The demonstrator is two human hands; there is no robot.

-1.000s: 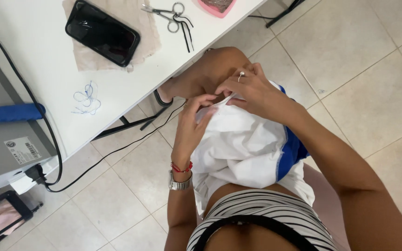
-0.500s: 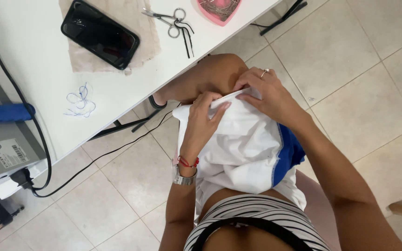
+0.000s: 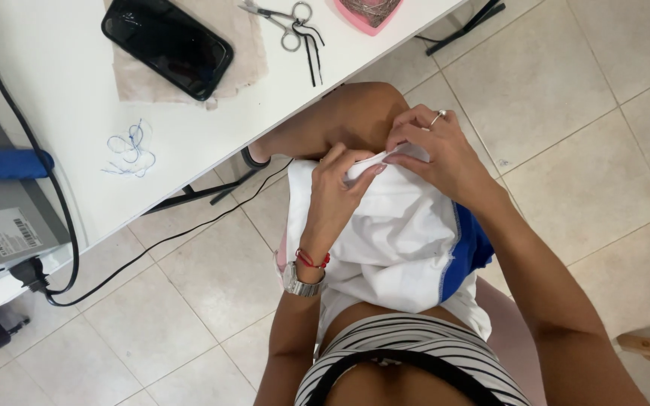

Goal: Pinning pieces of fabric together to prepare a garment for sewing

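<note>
Seated person's lap: left hand [image 3: 338,197] and right hand [image 3: 436,153] both pinch the folded top edge of a white-and-blue garment [image 3: 400,244]. Loosened pinches could let the fold slip. Beyond, scissors [image 3: 287,21] lie on the white table [image 3: 62,83].

Both hands now sit slightly nearer the knee than a second ago. The left hand [image 3: 338,197] and right hand [image 3: 434,154] pinch the top edge of the white garment [image 3: 396,244] closer together, and that edge folds into a narrower strip. More blue trim [image 3: 466,252] shows at right.
</note>
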